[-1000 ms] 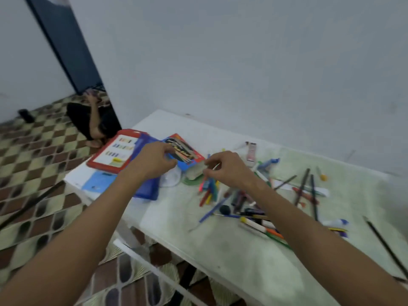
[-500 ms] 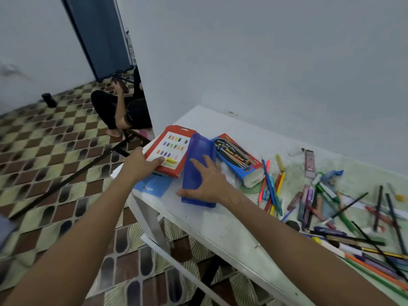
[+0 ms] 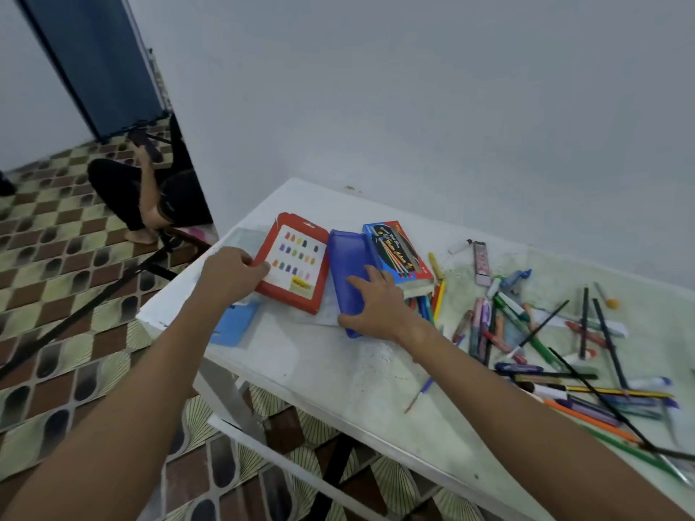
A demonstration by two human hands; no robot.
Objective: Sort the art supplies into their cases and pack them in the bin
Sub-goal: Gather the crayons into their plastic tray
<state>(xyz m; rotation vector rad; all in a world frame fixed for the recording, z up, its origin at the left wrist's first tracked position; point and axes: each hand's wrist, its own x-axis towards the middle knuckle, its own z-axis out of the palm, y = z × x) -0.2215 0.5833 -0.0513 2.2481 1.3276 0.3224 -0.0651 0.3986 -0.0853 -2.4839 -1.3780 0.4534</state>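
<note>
A red crayon case (image 3: 297, 268) with a white colour chart lies near the table's left end. My left hand (image 3: 231, 272) grips its left edge, thumb on top. Beside it lies a blue translucent pencil case (image 3: 348, 261); my right hand (image 3: 376, 306) lies on its near end, the fingers bent over it. A blue watercolour box (image 3: 398, 250) sits just right of that. Several loose pencils, pens, crayons and brushes (image 3: 545, 332) are scattered over the right half of the white table (image 3: 338, 370). No bin is in view.
A light blue sheet (image 3: 235, 321) lies at the table's left corner under my left forearm. A person in black sits on the patterned floor (image 3: 56, 295) beyond the table's left end, near a blue door. A grey wall stands directly behind the table.
My right hand left the pile of pencils and came to rest on the blue case. My left hand shifted to the red case's left edge. The view swung left.
</note>
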